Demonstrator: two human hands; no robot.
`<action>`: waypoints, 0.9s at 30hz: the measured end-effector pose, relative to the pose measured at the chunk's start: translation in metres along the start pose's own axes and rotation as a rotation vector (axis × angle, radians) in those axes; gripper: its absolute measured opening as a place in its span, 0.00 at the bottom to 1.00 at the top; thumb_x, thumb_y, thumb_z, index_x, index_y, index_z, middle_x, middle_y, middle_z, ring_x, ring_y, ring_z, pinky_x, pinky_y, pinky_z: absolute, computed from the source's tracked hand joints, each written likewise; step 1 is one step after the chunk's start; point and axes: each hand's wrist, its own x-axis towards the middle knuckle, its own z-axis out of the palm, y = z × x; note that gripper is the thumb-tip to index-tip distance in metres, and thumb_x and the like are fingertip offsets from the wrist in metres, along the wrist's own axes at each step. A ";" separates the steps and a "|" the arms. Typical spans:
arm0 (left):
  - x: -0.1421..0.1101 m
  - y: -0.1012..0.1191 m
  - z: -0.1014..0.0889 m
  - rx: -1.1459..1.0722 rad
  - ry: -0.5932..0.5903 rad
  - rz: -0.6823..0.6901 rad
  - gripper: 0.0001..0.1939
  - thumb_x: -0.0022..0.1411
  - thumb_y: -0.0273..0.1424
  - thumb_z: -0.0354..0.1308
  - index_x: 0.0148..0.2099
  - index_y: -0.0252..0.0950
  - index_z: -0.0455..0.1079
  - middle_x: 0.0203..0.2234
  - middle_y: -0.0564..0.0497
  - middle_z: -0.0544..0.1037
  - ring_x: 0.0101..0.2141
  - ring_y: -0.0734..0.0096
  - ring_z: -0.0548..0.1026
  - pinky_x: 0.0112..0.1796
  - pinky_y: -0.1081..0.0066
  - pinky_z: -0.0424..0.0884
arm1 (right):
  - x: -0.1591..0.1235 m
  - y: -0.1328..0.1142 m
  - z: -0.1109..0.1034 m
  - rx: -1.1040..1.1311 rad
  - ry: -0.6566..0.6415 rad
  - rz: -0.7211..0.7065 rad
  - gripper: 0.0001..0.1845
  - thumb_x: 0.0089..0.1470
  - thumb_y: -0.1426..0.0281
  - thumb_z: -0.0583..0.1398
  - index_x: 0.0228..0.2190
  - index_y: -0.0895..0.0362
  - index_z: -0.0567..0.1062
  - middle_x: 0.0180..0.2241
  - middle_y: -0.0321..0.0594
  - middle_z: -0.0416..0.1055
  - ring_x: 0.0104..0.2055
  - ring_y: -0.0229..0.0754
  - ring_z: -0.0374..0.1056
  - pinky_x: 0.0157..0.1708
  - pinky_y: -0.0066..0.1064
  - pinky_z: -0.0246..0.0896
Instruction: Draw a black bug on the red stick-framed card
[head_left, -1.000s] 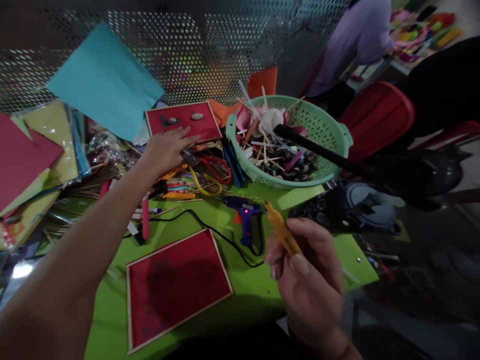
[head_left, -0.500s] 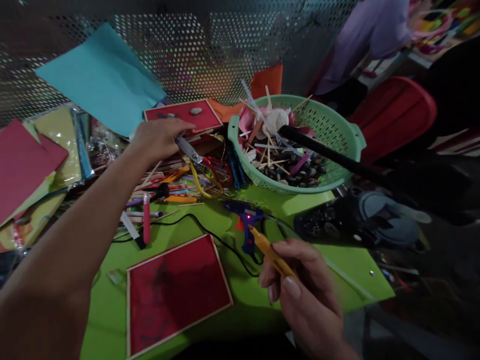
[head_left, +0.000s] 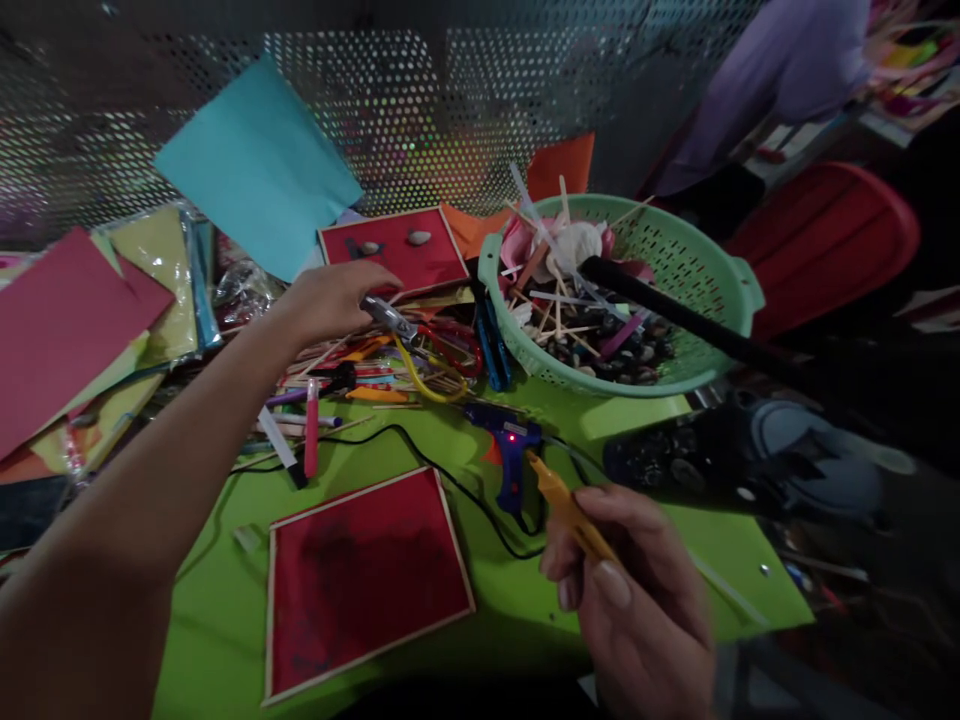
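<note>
My left hand (head_left: 341, 300) reaches over a pile of craft supplies at the back. Its fingers close on the metal blades of the scissors (head_left: 394, 320), whose handles, red and yellow, lie toward the green basket. The thumb is hidden. My right hand (head_left: 637, 590), at the front right, grips an orange-yellow marker (head_left: 574, 510), with its tapered tip pointing up and left. Just beyond that tip lies a blue glue gun (head_left: 512, 450) with a lit red light. A red panel with a pale wooden edge (head_left: 367, 575) lies flat in front of me.
A second red panel (head_left: 442, 265) bearing stones leans at the back. The green basket (head_left: 720, 345) holds stones and sticks. A black cord (head_left: 450, 490) crosses the green table (head_left: 217, 620). Colored paper (head_left: 67, 340) sits left; a dark bottle (head_left: 675, 465) lies right. Another person (head_left: 780, 80) is behind.
The view has shifted, moving most things rightward. My left hand has drawn down slightly from the rear panel, and the scissors' blade end has dropped with it. My right hand keeps the marker.
</note>
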 end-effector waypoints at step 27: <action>-0.046 0.001 0.017 0.322 0.345 0.162 0.26 0.84 0.31 0.44 0.68 0.33 0.81 0.54 0.38 0.82 0.55 0.53 0.77 0.45 0.63 0.76 | 0.003 0.001 0.000 0.077 0.004 -0.027 0.15 0.75 0.63 0.67 0.59 0.44 0.84 0.47 0.43 0.80 0.36 0.41 0.79 0.28 0.28 0.71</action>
